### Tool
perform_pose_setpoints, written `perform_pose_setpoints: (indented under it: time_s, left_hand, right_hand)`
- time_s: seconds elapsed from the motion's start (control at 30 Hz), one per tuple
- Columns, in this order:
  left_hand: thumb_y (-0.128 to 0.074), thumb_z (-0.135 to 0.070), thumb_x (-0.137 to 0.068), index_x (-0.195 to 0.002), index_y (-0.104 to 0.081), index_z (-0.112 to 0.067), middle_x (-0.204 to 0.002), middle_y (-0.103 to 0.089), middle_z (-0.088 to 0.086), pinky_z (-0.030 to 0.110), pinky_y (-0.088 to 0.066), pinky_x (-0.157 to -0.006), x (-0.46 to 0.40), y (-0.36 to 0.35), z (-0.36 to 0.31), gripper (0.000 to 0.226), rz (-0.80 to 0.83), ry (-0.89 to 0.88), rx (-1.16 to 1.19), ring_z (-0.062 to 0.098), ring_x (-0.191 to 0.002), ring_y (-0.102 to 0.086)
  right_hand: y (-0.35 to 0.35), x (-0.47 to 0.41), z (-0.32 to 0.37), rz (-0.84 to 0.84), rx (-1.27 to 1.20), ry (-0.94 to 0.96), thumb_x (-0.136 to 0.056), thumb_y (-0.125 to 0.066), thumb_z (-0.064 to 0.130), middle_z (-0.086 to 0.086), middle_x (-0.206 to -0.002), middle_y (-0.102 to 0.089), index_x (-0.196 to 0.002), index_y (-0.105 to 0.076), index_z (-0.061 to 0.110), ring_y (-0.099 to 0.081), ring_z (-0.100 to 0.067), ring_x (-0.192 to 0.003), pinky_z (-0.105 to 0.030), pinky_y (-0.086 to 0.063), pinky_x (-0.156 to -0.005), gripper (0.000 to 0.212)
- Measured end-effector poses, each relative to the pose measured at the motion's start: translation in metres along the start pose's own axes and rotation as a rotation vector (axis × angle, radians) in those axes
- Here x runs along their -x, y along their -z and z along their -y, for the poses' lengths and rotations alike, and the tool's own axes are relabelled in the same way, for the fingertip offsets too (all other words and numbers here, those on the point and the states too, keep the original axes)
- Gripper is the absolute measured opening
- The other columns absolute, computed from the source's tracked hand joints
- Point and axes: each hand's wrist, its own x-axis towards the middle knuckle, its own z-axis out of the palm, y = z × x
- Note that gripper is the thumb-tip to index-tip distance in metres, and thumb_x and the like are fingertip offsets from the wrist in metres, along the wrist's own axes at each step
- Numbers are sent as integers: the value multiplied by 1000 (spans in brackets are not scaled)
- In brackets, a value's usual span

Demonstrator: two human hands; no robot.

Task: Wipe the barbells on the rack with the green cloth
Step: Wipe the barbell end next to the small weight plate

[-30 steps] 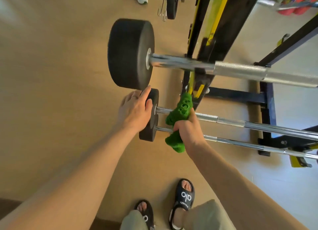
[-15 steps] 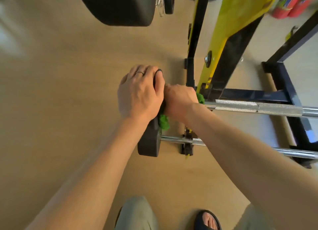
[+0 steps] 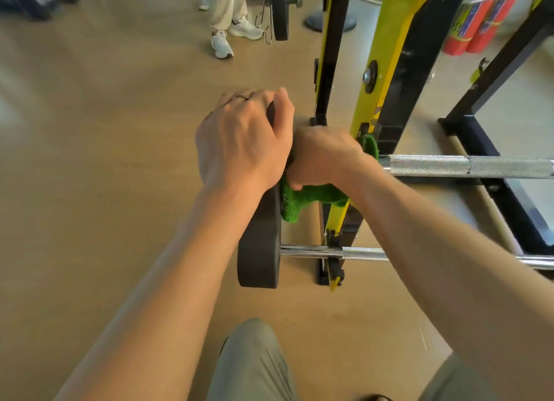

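Two hands are engaged at the end of one bar. My left hand [image 3: 242, 146] is curled over the top edge of the round black rubber weight plate [image 3: 259, 250], gripping it to steady the bar. My right hand [image 3: 325, 158] is closed around the fuzzy green cloth [image 3: 302, 198], which is wrapped on the bar section just inside that plate; a fold of cloth hangs below my fist and a small tuft shows past my knuckles on the rack side.

Step in hand, as I judge it: wiping the sleeve of the upper knurled steel barbell [image 3: 467, 166], between the plate and the yellow-and-black steel rack upright [image 3: 389, 80]. The cloth sits at the plate end of that short run.

Next move: slide the cloth along the bar toward the upright, then re-grip beyond it to cover the knurled shaft. The lower smooth chrome barbell [image 3: 308, 250] looks untreated and should follow.

Clearances: the working gap between plate face and upright is narrow, so my knuckles are near both surfaces. The rack hook under the bar blocks a continuous pass. Right of the upright the shaft runs bare and offers free travel. Another person's white shoes [image 3: 221, 44] stand well apart on the tan floor [image 3: 105, 160], clear of the work.
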Motion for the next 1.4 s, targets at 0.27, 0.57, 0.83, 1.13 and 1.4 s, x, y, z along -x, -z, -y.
perform_pose_setpoints:
  time_s: [0.27,0.57,0.83,1.13,1.4]
  left_hand:
    - [-24,-42,-105,-93,-68,-21,-98,-71,5,32,-27,-70,1,0,1,51,-13,-12,32,25,-102,-61]
    - [-25,-41,-105,-103,-71,-20,-103,-71,7,33,-28,-69,0,1,0,51,-16,-2,60,29,-104,-61]
    - [-23,-41,-104,-107,-72,-23,-109,-71,3,32,-30,-70,1,2,0,53,-20,22,70,27,-105,-61]
    - [-27,-38,-105,-109,-72,-22,-110,-71,4,31,-28,-72,2,2,0,48,-9,47,115,26,-109,-59]
    - [-26,-39,-105,-108,-73,-24,-109,-72,3,31,-30,-72,2,1,-1,49,-25,60,100,26,-108,-60]
  right_hand:
    - [-27,22,9,-446,169,-34,-82,-67,37,4,-87,-63,-106,-55,26,-63,-23,-79,-35,-42,-67,29]
    - [10,-6,-1,174,-28,-18,-58,-78,37,1,-86,-66,-97,-65,18,-64,-22,-77,-33,-52,-71,45]
    - [-73,43,13,-745,65,-119,-80,-65,20,-5,-105,-56,-117,-50,15,-51,-29,-99,-42,-36,-98,41]
    - [27,3,-7,310,-68,-81,-68,-83,26,-2,-88,-65,-99,-63,14,-63,-22,-80,-37,-55,-79,39]
    - [-79,41,10,-801,106,-127,-81,-64,10,-7,-103,-57,-115,-51,13,-51,-30,-97,-44,-36,-99,37]
